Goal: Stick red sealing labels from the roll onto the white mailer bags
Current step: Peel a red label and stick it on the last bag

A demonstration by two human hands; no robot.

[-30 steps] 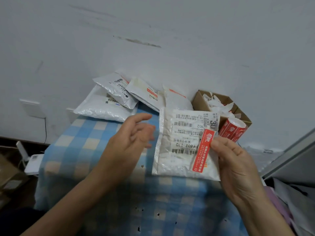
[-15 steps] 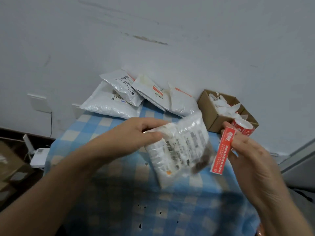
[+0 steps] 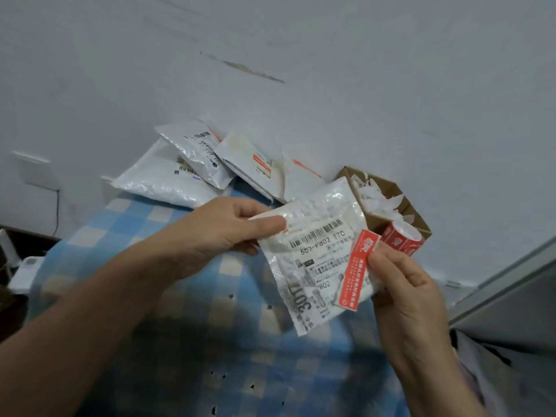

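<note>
My left hand [image 3: 222,228] pinches the top left corner of a white mailer bag [image 3: 313,254] with a printed shipping label, holding it up above the checked cloth. My right hand [image 3: 400,284] holds a long red sealing label [image 3: 356,270] by its right edge; the label lies over the bag's right side, tilted. Whether the label is stuck down I cannot tell. The red label roll [image 3: 401,239] stands just behind my right hand, beside the cardboard box.
A blue and white checked cloth [image 3: 186,320] covers the table. Several white mailer bags [image 3: 192,170] are piled against the wall at the back. An open cardboard box [image 3: 388,200] holds white backing scraps. A grey edge [image 3: 511,284] runs along the right.
The bag has been turned in my left hand so its shipping label faces up again. My right hand has brought the red label from beside the bag onto its right side.
</note>
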